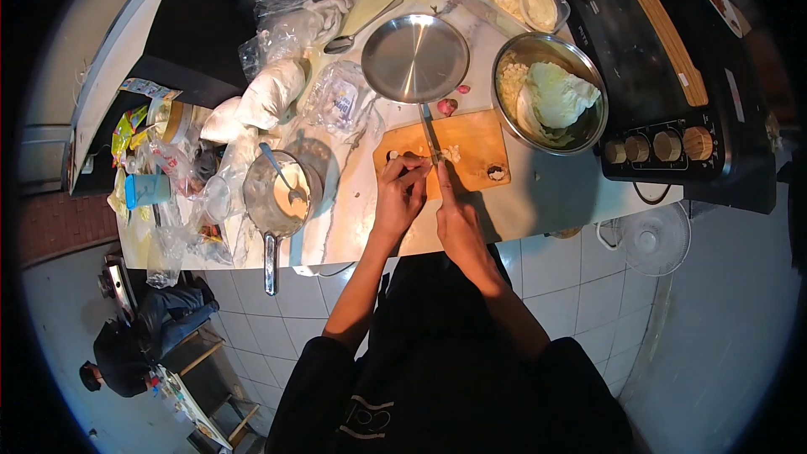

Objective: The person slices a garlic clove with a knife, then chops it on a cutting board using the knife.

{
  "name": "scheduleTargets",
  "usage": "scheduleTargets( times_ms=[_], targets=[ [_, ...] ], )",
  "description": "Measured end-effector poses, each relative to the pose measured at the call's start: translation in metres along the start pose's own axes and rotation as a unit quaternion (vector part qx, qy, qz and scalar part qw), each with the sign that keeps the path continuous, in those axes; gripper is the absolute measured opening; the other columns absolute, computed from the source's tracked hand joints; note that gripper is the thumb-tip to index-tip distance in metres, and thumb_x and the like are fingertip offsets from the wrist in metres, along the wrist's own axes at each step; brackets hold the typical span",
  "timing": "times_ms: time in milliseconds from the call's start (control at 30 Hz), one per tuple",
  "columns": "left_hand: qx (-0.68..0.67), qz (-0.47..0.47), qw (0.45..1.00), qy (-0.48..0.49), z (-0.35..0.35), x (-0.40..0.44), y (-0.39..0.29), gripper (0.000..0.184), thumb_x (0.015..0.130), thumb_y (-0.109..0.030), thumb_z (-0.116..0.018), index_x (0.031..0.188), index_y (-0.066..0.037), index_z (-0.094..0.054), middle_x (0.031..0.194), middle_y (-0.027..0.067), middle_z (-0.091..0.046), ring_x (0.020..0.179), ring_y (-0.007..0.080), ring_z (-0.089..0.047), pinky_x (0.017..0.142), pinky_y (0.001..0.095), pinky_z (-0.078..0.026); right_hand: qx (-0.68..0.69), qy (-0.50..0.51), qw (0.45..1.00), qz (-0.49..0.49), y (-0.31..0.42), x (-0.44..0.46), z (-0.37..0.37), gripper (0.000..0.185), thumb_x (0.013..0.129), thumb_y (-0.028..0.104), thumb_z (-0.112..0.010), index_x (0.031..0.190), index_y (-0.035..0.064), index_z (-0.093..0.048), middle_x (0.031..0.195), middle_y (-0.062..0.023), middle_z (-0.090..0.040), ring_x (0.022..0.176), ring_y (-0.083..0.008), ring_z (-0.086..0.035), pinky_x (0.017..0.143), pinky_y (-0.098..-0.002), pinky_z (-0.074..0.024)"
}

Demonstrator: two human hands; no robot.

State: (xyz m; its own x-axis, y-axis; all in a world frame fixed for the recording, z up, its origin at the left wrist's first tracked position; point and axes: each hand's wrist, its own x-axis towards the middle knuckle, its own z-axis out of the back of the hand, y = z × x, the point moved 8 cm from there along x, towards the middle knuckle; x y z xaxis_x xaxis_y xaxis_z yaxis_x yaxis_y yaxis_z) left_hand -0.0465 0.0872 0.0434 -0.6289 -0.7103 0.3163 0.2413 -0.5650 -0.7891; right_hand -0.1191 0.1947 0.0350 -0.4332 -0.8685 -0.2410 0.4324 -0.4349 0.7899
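My right hand [461,231] is closed around the handle of a knife [429,128], its forefinger stretched along the top. The blade points away from me over a wooden cutting board [485,136]. My left hand [398,198] has its fingers bent together on the board, just left of the blade. A small pale piece shows near those fingertips, but its kind is unclear. Finely chopped pale bits [452,154] lie right of the knife. Small reddish-purple shallots [447,107] rest beyond the board's far edge, close to a round steel lid or plate [415,59].
A steel bowl [594,139] with a cabbage leaf and pale bits stands right, before a black stove [664,170]. Behind it is a plastic container [561,7]. Left are a saucepan [271,240] with batter and a spoon, and plastic bags [273,92]. A person [126,353] sits lower left.
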Motion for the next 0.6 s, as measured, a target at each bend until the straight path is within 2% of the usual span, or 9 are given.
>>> scheduleTargets(
  times_ms=[133,200,533,600],
  targets=[
    [-0.023,0.029,0.999,-0.002,-0.001,-0.001,0.002,0.027,0.074,0.008,-0.064,0.099,0.002,-0.073,0.096,0.0137,-0.064,0.09,0.0301,-0.061,0.082,0.0377,-0.048,-0.031,-0.031,0.998,0.052,0.006,-0.002,0.004,0.085,0.083,-0.008,-0.049,0.157,0.0074,-0.01,0.064,-0.0256,-0.055,0.055,-0.0407,-0.057,0.057,-0.0491,-0.0463],
    [-0.011,0.016,1.0,0.004,0.0,0.0,0.001,0.027,0.074,0.008,-0.063,0.099,0.002,-0.073,0.097,0.0139,-0.064,0.092,0.0304,-0.061,0.082,0.0381,-0.048,-0.008,-0.022,1.0,0.008,0.004,0.001,0.003,0.078,0.089,-0.004,-0.047,0.157,0.0144,-0.014,0.066,-0.0281,-0.055,0.061,-0.0464,-0.057,0.062,-0.05,-0.0452],
    [-0.008,0.009,1.0,0.019,-0.004,-0.003,0.008,0.03,0.075,0.008,-0.061,0.102,0.001,-0.072,0.099,0.0138,-0.064,0.092,0.0303,-0.06,0.084,0.0386,-0.047,0.033,-0.031,0.999,0.018,0.002,0.008,-0.004,0.079,0.087,-0.006,-0.048,0.157,0.0104,-0.014,0.064,-0.0282,-0.054,0.06,-0.0467,-0.057,0.058,-0.0489,-0.0442],
    [-0.007,0.02,0.999,0.024,-0.004,-0.003,0.01,0.029,0.076,0.005,-0.061,0.103,0.0,-0.073,0.099,0.0144,-0.064,0.093,0.031,-0.06,0.085,0.0391,-0.046,0.009,-0.016,1.0,-0.001,0.001,0.009,-0.008,0.084,0.085,-0.007,-0.051,0.157,0.012,-0.012,0.066,-0.029,-0.056,0.062,-0.044,-0.06,0.06,-0.0482,-0.0449]
  ],
)
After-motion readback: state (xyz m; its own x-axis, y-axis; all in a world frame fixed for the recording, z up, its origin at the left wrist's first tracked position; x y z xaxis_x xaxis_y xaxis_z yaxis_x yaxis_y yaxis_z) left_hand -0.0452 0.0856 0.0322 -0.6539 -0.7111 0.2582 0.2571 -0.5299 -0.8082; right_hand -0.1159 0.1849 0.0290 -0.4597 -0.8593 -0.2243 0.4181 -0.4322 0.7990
